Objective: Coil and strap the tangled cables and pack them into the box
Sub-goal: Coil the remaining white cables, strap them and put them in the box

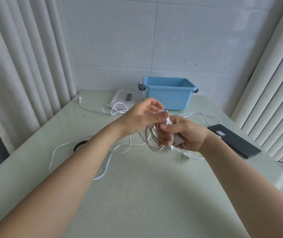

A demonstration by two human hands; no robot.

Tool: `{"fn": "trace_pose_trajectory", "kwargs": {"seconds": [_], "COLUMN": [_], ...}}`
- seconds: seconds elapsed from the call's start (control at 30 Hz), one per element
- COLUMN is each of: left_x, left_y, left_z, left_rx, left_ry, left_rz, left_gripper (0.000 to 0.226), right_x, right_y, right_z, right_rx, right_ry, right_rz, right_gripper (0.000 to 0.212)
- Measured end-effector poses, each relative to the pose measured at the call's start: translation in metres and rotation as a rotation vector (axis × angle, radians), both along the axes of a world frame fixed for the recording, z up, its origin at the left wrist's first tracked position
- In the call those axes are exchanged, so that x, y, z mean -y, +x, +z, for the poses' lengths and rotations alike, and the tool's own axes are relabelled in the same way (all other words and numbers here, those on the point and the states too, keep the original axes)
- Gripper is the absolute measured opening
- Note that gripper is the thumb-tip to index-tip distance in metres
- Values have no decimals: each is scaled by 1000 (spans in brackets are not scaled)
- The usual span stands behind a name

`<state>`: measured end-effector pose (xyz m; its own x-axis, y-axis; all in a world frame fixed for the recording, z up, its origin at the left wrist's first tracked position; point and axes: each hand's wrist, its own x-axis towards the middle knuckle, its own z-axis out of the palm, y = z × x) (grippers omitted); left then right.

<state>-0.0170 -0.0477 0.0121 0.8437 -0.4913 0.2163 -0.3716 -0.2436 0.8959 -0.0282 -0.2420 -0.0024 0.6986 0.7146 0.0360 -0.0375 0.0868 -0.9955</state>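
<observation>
My right hand [185,136] grips a coil of white cable [152,140] together with a white plug, above the middle of the table. My left hand [144,115] pinches the white cable end between thumb and fingers just above that coil. More of the same white cable trails loose over the table [137,194] to the left [79,160]. A second white cable [113,109] lies tangled farther back, and another two-pin plug [185,156] rests on the table under my right hand. The open blue box [168,95] stands at the back.
The box's white lid [120,98] lies flat left of the box. A dark phone [235,140] rests at the right edge. A round cable hole [80,145] sits in the table at left. Curtains hang on both sides, and a tiled wall is behind.
</observation>
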Motion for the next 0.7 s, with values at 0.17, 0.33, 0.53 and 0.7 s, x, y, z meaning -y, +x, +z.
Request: {"fn": "trace_pose_trajectory", "kwargs": {"seconds": [0.17,0.33,0.53,0.7], "left_x": [17,28,20,12], "left_y": [-19,-27,-49,-79], "left_z": [-4,-14,-20,-37], "left_rx": [-180,-212,-206,-324], "left_ry": [-182,-375,-507,-501], "left_rz": [-4,319,504,684], "left_gripper": [45,44,40,42], "right_x": [0,-20,-36,-46], "right_y": [-3,-19,-56,-80], "right_z": [-1,-8,-17,-28], "right_rx": [-149,4,-80,-210], "right_ry": [103,65,50,102], "right_rz": [-39,-323,-393,-336], "right_gripper": [24,19,14,25]}}
